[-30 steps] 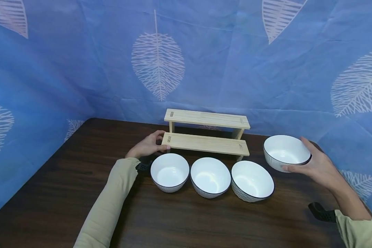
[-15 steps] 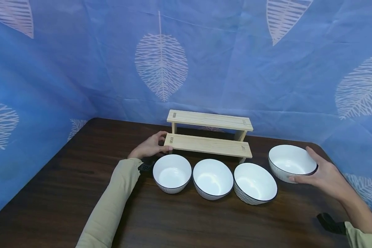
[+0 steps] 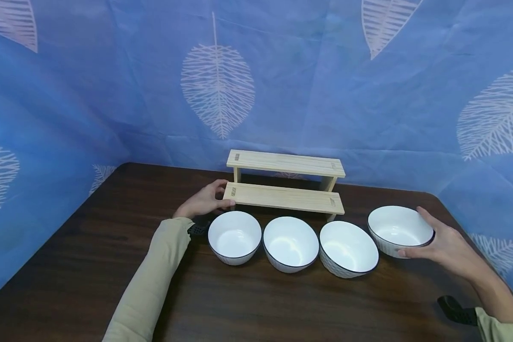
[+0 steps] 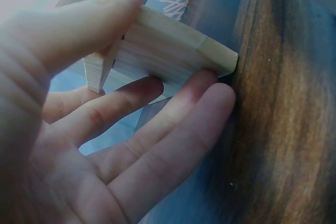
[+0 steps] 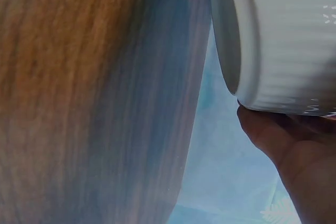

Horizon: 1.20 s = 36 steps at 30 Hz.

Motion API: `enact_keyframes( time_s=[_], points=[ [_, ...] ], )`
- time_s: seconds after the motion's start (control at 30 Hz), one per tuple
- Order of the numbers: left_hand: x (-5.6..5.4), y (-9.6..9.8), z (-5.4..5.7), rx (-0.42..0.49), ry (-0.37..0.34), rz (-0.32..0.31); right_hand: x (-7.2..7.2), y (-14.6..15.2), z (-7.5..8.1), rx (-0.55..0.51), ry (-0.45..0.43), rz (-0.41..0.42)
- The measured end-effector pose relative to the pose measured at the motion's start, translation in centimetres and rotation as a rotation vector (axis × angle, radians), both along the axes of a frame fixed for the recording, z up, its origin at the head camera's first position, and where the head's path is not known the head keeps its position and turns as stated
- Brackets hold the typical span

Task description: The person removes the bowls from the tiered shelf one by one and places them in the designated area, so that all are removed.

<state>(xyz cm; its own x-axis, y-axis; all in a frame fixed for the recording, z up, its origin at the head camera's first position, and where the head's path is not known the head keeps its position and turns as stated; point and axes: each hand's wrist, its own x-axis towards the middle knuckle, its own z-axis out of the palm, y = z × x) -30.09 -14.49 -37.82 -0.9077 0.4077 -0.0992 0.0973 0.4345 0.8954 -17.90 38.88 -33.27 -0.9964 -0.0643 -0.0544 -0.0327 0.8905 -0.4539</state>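
Observation:
My left hand (image 3: 205,199) grips the left end of a two-tier wooden rack (image 3: 284,197). In the left wrist view its thumb lies along the board's edge, and the fingers (image 4: 173,124) reach against the rack's side leg (image 4: 168,51). My right hand (image 3: 449,249) holds a white bowl (image 3: 399,227) with a dark rim by its right side, thumb toward the front. In the right wrist view that bowl's ribbed outside (image 5: 289,51) shows, its foot tilted toward the table with a gap between. It is the rightmost bowl, beside the standing row.
Three more white bowls stand in a row before the rack: a left one (image 3: 234,237), a middle one (image 3: 290,244) and a right one (image 3: 348,249). The dark wooden table (image 3: 256,308) ends at a blue leaf-patterned cloth (image 3: 308,95) behind.
My right hand has brought its bowl downward and nearer, to beside the right end of the bowl row. The left hand keeps its grip on the rack, which has not moved.

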Motion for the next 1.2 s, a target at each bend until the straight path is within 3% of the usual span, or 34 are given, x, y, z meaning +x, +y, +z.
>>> enact_keyframes(
  time_s=[0.67, 1.2],
  points=[
    [0.0, 0.0, 0.1, 0.008, 0.000, -0.003, 0.6, 0.9, -0.8, 0.018, -0.056, 0.015],
    [0.1, 0.0, 0.1, 0.009, -0.009, 0.006, 1.6, 2.0, -1.8, -0.136, -0.087, 0.121]
  ],
)
